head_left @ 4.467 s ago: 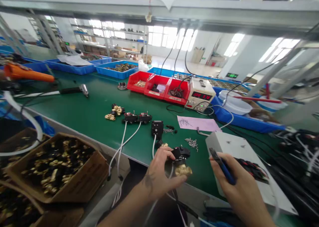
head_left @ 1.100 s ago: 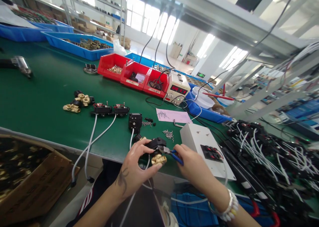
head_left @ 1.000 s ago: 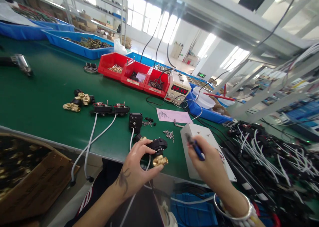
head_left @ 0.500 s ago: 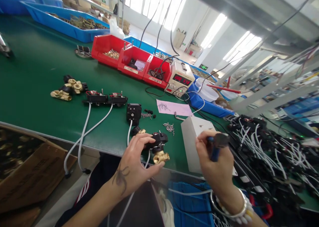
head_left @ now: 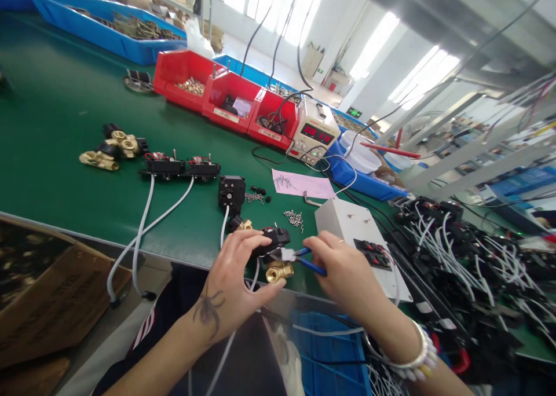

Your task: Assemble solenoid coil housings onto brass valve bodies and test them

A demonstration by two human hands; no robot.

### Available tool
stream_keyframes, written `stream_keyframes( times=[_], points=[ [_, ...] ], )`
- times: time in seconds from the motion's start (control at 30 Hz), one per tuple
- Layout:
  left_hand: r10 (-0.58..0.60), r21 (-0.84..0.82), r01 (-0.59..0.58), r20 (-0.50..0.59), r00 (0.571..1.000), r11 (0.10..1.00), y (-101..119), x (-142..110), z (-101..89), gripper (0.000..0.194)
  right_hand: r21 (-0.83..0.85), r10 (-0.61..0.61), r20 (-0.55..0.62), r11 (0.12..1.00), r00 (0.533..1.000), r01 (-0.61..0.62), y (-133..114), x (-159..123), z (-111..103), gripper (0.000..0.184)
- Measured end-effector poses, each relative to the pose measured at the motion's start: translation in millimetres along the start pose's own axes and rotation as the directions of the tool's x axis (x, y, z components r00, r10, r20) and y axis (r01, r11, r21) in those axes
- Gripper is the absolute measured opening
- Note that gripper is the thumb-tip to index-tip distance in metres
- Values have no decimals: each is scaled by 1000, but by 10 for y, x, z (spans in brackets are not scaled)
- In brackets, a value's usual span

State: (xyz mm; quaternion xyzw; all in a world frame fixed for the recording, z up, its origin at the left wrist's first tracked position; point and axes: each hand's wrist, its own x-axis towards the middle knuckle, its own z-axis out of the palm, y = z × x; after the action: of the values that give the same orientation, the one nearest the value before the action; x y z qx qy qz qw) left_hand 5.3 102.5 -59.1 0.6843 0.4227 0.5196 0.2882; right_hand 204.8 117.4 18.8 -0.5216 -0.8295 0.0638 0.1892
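Near the front edge of the green bench, my left hand (head_left: 237, 271) is wrapped round a brass valve (head_left: 278, 273) topped by a black actuator (head_left: 274, 237). Blue-handled pliers (head_left: 310, 260) are in my right hand (head_left: 347, 271), their jaws at the joint between the black part and the brass body; whether they bite on anything there I cannot tell. Just behind sits another brass fitting (head_left: 244, 225), partly hidden by my left fingers. A closed black actuator (head_left: 231, 192) with a grey cable lies beyond it.
A grey box (head_left: 341, 216) with black terminals stands right of my hands. Loose screws (head_left: 294, 219) lie behind the valve. Two opened actuators (head_left: 165, 165) and brass valves (head_left: 113, 147) are at left. Red bins (head_left: 226, 109) and a power supply (head_left: 313, 131) line the back; cabled parts crowd the right.
My right hand has moved left from over the grey box, bringing the pliers' jaws onto the valve assembly. The box's terminals have come into sight. My left hand keeps its hold.
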Motion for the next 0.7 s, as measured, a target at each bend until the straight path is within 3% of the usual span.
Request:
stream_keyframes(
  times=[0.1, 0.2, 0.27, 0.5, 0.7],
  points=[
    [-4, 9, 4, 1, 1000, 1000, -3, -7, 0, 46, 126, 201, -86, 974, 976, -189, -9, 26, -114, 8],
    [12, 36, -12, 5, 1000, 999, -17, -26, -2, 51, 260, 317, 82, 908, 945, -328, -8, 7, -214, 27],
    [47, 78, -48, 8, 999, 996, -29, -35, -10, 49, 276, 305, 169, 899, 937, -342, -3, -19, -230, 31],
    [159, 221, -179, 108, 981, 959, -31, 0, -47, 41, 346, 328, 21, 884, 945, -314, -37, -34, -150, 15],
    [159, 221, -173, 80, 984, 960, -30, 49, -53, 33, 366, 276, 96, 884, 956, -292, -121, -29, -21, 14]
  ],
)
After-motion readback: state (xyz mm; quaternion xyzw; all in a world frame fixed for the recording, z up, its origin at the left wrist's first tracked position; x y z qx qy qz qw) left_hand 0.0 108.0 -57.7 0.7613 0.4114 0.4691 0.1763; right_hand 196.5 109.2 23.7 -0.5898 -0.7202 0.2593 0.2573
